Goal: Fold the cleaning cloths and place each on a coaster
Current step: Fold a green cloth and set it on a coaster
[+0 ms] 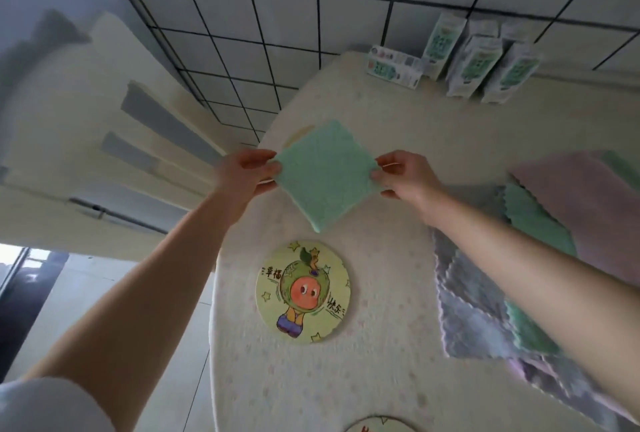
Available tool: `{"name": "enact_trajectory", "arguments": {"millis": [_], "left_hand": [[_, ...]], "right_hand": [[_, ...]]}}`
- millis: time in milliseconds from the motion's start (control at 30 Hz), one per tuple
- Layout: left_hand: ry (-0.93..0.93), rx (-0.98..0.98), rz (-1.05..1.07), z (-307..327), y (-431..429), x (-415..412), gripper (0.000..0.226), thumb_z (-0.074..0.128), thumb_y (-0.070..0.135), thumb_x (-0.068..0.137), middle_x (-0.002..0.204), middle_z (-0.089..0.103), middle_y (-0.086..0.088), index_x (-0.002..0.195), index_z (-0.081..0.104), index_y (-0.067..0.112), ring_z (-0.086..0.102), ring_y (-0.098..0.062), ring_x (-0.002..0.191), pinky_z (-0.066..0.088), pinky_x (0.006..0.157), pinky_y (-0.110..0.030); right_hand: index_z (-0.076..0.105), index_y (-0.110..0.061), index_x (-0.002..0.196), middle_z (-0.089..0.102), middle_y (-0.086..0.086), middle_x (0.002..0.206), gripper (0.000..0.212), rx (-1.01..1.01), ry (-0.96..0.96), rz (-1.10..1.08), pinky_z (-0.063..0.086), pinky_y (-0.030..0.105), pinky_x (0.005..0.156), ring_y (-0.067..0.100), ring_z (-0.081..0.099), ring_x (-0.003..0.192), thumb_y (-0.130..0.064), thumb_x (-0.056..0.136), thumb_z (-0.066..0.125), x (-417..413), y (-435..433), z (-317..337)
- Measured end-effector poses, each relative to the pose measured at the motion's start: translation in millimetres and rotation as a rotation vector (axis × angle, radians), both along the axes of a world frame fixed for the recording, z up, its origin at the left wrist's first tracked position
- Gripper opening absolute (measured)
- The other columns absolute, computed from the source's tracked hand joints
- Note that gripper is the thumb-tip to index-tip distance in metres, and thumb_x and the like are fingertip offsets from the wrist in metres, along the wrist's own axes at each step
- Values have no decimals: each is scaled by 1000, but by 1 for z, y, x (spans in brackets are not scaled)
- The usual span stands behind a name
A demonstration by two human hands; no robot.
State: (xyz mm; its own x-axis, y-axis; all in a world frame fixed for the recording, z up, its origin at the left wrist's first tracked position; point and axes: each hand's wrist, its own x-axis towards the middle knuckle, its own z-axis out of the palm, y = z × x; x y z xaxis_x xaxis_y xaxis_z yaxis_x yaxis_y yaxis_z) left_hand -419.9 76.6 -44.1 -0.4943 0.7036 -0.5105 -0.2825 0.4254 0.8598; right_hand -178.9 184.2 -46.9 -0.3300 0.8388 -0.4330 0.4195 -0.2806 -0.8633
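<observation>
- A white sleeve (45, 404) at the near left corner covers the upper part of the left arm; both bare forearms reach away over the table (381, 372), which wears a pale speckled cover
- At the near edge of the table only the rim of a round coaster (377, 425) shows, cut off by the frame
- Farther in, between the two forearms, a second round coaster (303, 293) lies flat, printed with a cartoon figure, stars and characters; nothing rests on it
- On the right, partly under the right forearm, lies a loose pile of cleaning cloths (467, 310) in grey, green and pink with scalloped edges, overlapping one another
- Beyond the cartoon coaster the folded green cloth (325, 175) is held as a neat square, turned corner-down like a diamond
- The left hand (247, 171) pinches its left corner between thumb and curled fingers; the right hand (403, 173) pinches the right corner the same way
- Just behind the cloth's far left edge a sliver of yellowish coaster rim (296, 135) peeps out; whether the cloth touches it cannot be told
- At the far right of the table stand green-and-white cartons (481, 60), with a small box (394, 66) lying beside them
- Behind everything are white tiles (277, 15) with dark joints
</observation>
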Motion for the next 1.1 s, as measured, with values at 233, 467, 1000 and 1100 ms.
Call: {"name": "enact_trajectory", "arguments": {"millis": [233, 467, 1000, 1100], "left_hand": [[91, -40, 16, -27, 62, -18, 16, 67, -2, 83, 103, 66, -14, 97, 63, 5, 67, -25, 91, 57, 82, -38], [216, -202, 41, -56, 73, -34, 16, 71, -1, 79, 87, 64, -8, 85, 62, 10, 64, -19, 74, 55, 59, -23], [791, -264, -332, -29, -8, 10, 23, 62, 11, 88, 100, 65, -9, 111, 60, 11, 59, -19, 69, 51, 60, -31], [994, -209, -538, -18, -35, 47, 22, 58, 15, 91, 102, 67, -4, 113, 61, 16, 63, -19, 76, 57, 68, -37]], "right_hand": [[61, -7, 103, 62, 14, 96, 18, -92, -30, -40, 54, 38, 73, 23, 61, 79, -7, 85, 64, -29, 55, -33], [70, -9, 87, 67, 6, 70, 9, 6, -275, 26, 54, 25, 64, 13, 61, 55, -16, 82, 67, -40, 63, -55], [58, -10, 110, 66, 13, 108, 25, 339, -629, 287, 49, 34, 87, 31, 60, 102, -17, 87, 55, 43, -35, -29], [58, -5, 107, 65, 15, 103, 23, 411, -658, 317, 51, 38, 82, 33, 61, 97, -12, 87, 50, 75, -73, -15]]}}
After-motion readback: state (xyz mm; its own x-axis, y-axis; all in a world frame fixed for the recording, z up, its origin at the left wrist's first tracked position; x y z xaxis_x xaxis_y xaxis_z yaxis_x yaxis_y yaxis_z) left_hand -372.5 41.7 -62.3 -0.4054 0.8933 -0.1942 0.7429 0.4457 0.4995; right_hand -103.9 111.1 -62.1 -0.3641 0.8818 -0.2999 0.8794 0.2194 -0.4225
